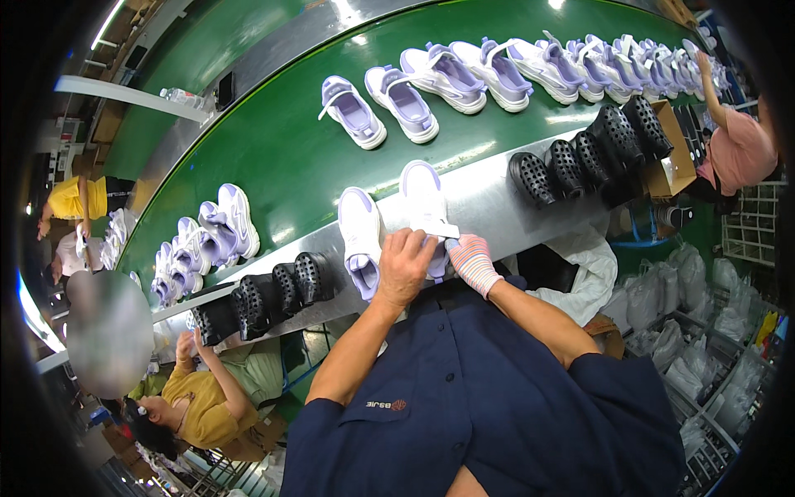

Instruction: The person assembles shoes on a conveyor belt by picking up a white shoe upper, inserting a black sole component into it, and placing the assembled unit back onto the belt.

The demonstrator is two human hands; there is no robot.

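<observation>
A white and lavender sneaker [421, 192] lies on the metal edge in front of me, its toe pointing away. My left hand [404, 267], bare, is closed at its ankle opening and covers part of it. Opposite, my right hand [475, 263] wears a striped glove and pinches near the end of the shoe's white strap [437, 228]. Its fingertips are partly hidden. Just left of my left hand sits a matching sneaker [359, 236], also toe away, and neither hand holds it.
Rows of similar sneakers [406, 103] stand on the green belt [290, 166]. Black perforated shoe-shaped pieces [567, 166] line the metal ledge on the right, with more [277, 290] on the left. A cardboard box [672, 157] stands at right. Co-workers are on both sides.
</observation>
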